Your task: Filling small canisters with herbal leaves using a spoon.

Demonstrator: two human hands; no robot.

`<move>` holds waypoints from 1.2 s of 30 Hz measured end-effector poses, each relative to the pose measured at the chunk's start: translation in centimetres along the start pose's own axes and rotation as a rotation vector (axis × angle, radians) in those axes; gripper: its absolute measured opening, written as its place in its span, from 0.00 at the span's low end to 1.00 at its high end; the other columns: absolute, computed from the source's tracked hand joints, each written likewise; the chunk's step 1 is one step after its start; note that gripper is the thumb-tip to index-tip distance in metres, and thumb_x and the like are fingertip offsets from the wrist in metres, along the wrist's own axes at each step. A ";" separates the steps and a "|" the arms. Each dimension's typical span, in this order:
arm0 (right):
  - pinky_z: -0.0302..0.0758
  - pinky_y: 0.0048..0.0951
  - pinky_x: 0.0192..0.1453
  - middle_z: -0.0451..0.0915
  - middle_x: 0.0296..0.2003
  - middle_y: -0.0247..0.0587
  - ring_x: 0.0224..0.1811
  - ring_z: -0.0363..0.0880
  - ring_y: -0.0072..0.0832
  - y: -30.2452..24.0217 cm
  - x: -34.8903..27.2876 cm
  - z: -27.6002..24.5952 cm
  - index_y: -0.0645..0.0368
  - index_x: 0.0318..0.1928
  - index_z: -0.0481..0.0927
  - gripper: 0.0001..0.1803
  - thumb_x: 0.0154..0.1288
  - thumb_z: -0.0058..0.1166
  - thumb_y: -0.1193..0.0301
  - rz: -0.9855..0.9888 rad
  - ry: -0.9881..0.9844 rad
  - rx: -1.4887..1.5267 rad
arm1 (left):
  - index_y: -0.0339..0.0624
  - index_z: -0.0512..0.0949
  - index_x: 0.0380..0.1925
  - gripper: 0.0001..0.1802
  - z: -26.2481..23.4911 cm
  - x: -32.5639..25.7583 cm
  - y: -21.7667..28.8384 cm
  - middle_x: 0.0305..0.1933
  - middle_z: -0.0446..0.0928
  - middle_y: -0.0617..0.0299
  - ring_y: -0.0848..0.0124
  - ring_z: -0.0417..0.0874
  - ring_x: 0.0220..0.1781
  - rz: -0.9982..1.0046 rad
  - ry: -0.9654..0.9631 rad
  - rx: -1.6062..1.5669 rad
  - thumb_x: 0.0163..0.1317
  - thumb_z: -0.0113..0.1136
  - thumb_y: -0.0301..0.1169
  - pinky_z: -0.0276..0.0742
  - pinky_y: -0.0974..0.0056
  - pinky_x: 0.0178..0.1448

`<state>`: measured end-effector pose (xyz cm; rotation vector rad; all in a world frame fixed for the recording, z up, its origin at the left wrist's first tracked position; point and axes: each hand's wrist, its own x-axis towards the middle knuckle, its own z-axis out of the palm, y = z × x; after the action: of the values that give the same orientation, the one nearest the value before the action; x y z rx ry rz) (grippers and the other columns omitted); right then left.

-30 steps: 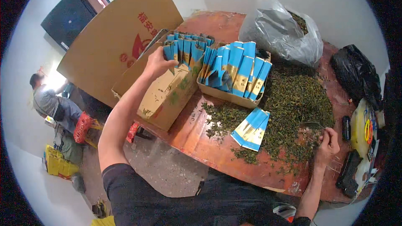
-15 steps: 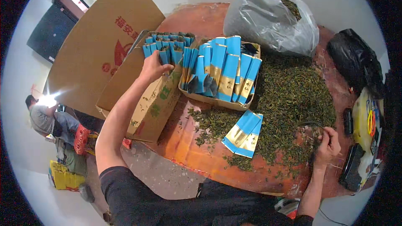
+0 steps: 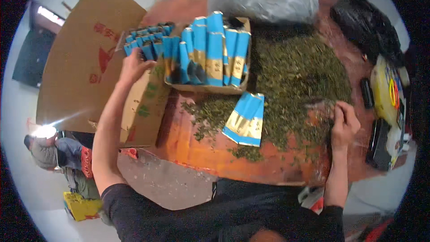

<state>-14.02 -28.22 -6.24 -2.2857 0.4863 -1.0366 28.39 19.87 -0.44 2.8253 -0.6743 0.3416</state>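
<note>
My left hand (image 3: 133, 68) reaches to the tall cardboard box (image 3: 145, 107) at left, its fingertips against blue pouches (image 3: 148, 42) standing inside. Its thumb is spread away from the fingers. My right hand (image 3: 346, 123) is closed at the right side of a heap of loose dried leaves (image 3: 304, 71). What it grips is blurred; a thin shape lies by its fingertips. Two flat blue and gold pouches (image 3: 245, 118) overlap on the table in front of the smaller open box (image 3: 206, 88), which holds several upright blue and gold pouches (image 3: 214, 54).
A clear plastic bag (image 3: 264, 0) stands behind the leaf heap. To the right lie a black bag (image 3: 367, 29), a yellow package (image 3: 384, 85) and a black object (image 3: 380, 141). A large cardboard flap (image 3: 85, 62) rises at left; a person (image 3: 49, 150) sits beyond it.
The whole view has shifted, so most things sit further left and higher. My left hand stays at the pouches in the tall box; my right hand stays closed beside the leaves.
</note>
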 end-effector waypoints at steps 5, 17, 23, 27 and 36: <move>0.75 0.21 0.35 0.84 0.34 0.34 0.32 0.79 0.17 -0.8 0.3 0.1 0.65 0.47 0.83 0.07 0.73 0.54 0.78 0.068 -0.001 0.100 | 0.33 0.78 0.53 0.25 -6.9 -1.2 2.2 0.43 0.84 0.52 0.64 0.86 0.43 0.077 0.207 -0.340 0.61 0.74 0.35 0.83 0.60 0.49; 0.76 0.22 0.33 0.85 0.33 0.34 0.29 0.80 0.17 -1.5 -0.2 -0.3 0.65 0.48 0.84 0.07 0.73 0.55 0.78 0.067 -0.051 0.252 | 0.34 0.74 0.55 0.30 -0.8 -18.2 25.2 0.46 0.82 0.47 0.53 0.86 0.45 0.412 -0.099 -0.242 0.60 0.75 0.41 0.82 0.55 0.50; 0.77 0.23 0.32 0.85 0.28 0.37 0.28 0.83 0.19 -3.1 0.0 -1.5 0.65 0.43 0.83 0.05 0.72 0.57 0.78 0.024 -0.081 0.162 | 0.34 0.73 0.55 0.34 3.0 -18.0 27.3 0.44 0.77 0.46 0.46 0.80 0.48 0.332 -0.036 -0.218 0.58 0.73 0.47 0.78 0.48 0.49; 0.77 0.23 0.32 0.84 0.26 0.36 0.28 0.83 0.19 -3.3 -0.2 -1.8 0.64 0.41 0.83 0.03 0.71 0.57 0.78 -0.016 -0.089 0.124 | 0.34 0.73 0.56 0.34 3.5 -17.8 27.5 0.45 0.77 0.47 0.47 0.79 0.50 0.263 -0.059 -0.207 0.56 0.74 0.44 0.78 0.47 0.50; 0.74 0.26 0.29 0.82 0.24 0.39 0.23 0.81 0.24 -5.0 -0.7 -3.0 0.63 0.37 0.82 0.02 0.68 0.58 0.79 -0.158 -0.121 0.083 | 0.35 0.73 0.51 0.29 3.4 -18.0 26.9 0.45 0.74 0.47 0.46 0.76 0.50 0.254 -0.040 -0.343 0.53 0.74 0.36 0.74 0.46 0.52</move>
<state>-16.28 -25.09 -1.87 -2.3249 0.2114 -0.9663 0.89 3.04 -4.40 2.4329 -0.9988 0.1874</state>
